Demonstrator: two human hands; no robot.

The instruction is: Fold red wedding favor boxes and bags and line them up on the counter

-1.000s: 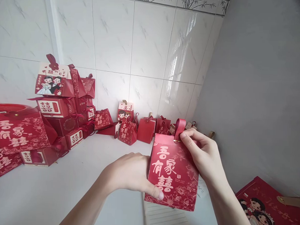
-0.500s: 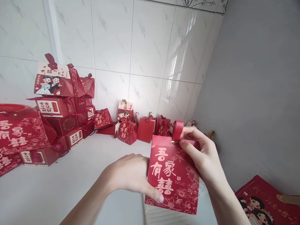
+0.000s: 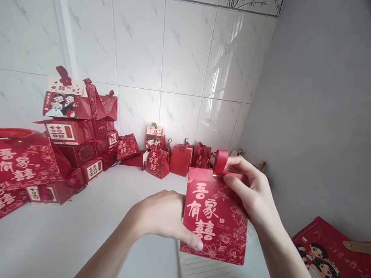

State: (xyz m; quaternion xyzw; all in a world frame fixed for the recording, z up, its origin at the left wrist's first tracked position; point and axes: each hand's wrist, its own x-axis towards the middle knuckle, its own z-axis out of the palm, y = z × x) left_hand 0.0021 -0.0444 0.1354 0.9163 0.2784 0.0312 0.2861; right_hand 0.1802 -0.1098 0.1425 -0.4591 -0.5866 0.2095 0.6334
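Observation:
A red candy box (image 3: 216, 221) with pale pink characters and a flower pattern is held upright between my hands. From its top rises a loop of red ribbon (image 3: 221, 161). My left hand (image 3: 166, 215) grips the box at its left side, thumb across the lower front and the other fingers hidden behind. At the top right, my right hand (image 3: 247, 185) pinches the upper edge beside the ribbon, with its thumb in front and fingers behind. Under the box lies a lined notebook (image 3: 209, 271), partly covered.
Stacked red gift boxes (image 3: 74, 153) stand on the left of the white table (image 3: 109, 225), with a red basket (image 3: 13, 132) behind. Several small boxes (image 3: 180, 160) line the tiled wall. A red bag (image 3: 330, 253) with a printed couple is at lower right.
Almost nothing differs. The box and both hands sit a few pixels further right in the view, and the grip of each hand is the same.

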